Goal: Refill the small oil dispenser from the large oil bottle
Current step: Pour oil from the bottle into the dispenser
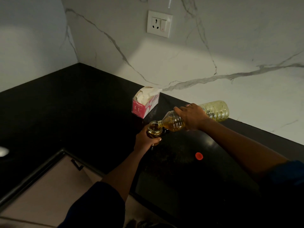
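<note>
Pour under way, black table (82,104), corner by the marble wall.

- Large oil bottle (215,110) is tipped nearly flat with the neck lowest. Its mouth sits at the open rim of the small oil dispenser (154,128), likely so the stream has almost no drop.
- Right hand (190,116) is over the bottle's middle, fingers (178,110) wrapped round it from above. That grip suits fine control of the tilt.
- Left hand (146,140) holds the dispenser low on its body, fingers (156,140) curled round the glass, leaving the mouth free and bracing it against a nudge. I cannot tell whether its base touches the table.
- Oil has pooled at the bottle's neck end. The dispenser looks partly filled, exact level unclear.
- Red cap (199,156) lies apart on the table, nearer the person and out of the pour's way.
- Tissue box (145,102) stands just behind, handy for drips.
</note>
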